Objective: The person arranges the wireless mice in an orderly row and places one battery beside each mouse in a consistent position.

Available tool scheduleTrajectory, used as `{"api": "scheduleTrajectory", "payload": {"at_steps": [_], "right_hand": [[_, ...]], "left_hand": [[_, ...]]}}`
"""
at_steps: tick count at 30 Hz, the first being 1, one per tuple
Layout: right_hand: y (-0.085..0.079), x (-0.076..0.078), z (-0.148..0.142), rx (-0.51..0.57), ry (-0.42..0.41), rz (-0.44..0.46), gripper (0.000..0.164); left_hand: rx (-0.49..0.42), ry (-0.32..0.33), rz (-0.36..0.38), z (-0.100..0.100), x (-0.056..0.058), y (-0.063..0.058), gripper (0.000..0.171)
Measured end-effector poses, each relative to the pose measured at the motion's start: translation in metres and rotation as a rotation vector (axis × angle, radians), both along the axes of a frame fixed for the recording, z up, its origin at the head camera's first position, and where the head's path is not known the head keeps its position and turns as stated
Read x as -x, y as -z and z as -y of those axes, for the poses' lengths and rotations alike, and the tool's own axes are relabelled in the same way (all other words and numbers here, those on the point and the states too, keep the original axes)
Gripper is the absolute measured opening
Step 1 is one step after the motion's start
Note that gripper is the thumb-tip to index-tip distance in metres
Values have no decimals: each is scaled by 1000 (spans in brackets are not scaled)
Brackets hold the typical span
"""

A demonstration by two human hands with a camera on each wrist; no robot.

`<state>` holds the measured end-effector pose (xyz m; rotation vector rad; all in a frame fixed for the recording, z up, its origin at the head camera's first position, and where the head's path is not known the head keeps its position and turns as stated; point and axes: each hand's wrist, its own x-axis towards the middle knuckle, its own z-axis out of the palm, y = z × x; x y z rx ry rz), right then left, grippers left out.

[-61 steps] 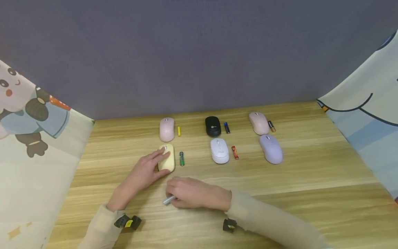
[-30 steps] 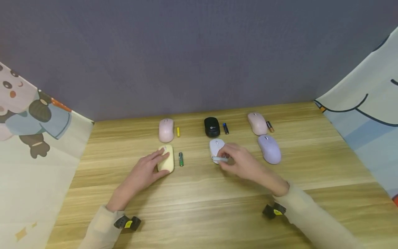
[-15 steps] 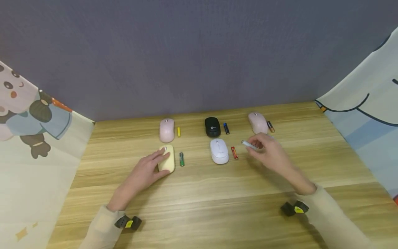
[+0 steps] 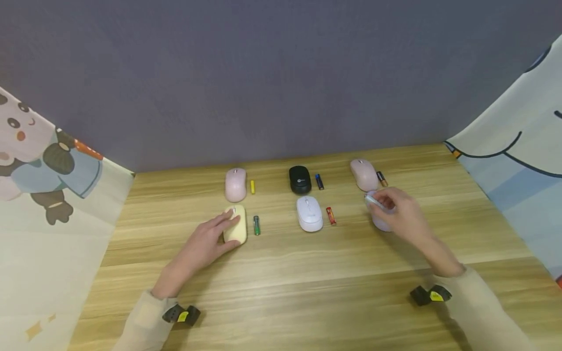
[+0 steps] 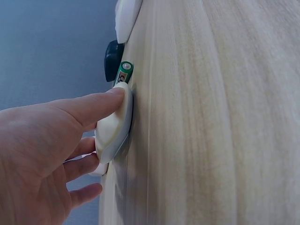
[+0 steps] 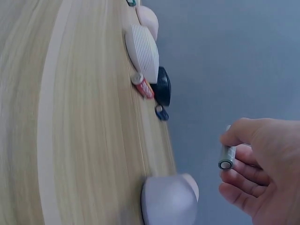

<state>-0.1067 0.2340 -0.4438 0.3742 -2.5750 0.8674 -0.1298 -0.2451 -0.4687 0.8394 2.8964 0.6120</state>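
My left hand [image 4: 204, 243] holds a pale yellow computer mouse [image 4: 235, 231] on the table, thumb on its near side and fingers over its far end. In the left wrist view, the thumb and fingertips lie at opposite ends of this mouse [image 5: 115, 124]. A silver-grey battery [image 6: 227, 157] is pinched between the thumb and fingers of my right hand [image 4: 401, 214]. That hand is raised over the purple mouse [image 4: 381, 224], partly hiding it in the head view. A green battery [image 4: 256, 225] lies just right of the yellow mouse.
Along the back stand a pink mouse [image 4: 235, 185] with a yellow battery [image 4: 252, 186], a black mouse [image 4: 300, 179] with a dark blue battery [image 4: 319, 182], and another pink mouse [image 4: 364, 174] beside a black-and-copper battery [image 4: 382, 179]. A white mouse [image 4: 310, 214] and red battery [image 4: 331, 216] lie mid-table.
My right hand has carried the silver-grey battery from near the left hand, rightward past the white mouse, to above the purple mouse. My left hand has stayed on the yellow mouse.
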Motion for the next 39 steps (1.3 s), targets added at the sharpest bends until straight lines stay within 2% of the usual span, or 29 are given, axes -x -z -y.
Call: {"api": "scheduleTrajectory", "payload": {"at_steps": [5,11,16,23,31,39], "right_hand": [[3,1,-14,8,65,9,20],[9,1,-35,4,177,68,20],[18,2,-50,-30,233,132,21],[29,5,-60,-85,283,250,23],[28,7,-61,-111,327,439,23],[27,8,-62,-129,335,533,30]], "left_hand": [[4,-3,-1,1,0,1,69],[-5,-5,4,0,1,1,69],[-8,-9,3,-1,1,3,69],[-8,-6,-3,0,1,6,69],[-1,-4,1,-1,2,6,69],[-9,-7,6,-1,2,5,69]]}}
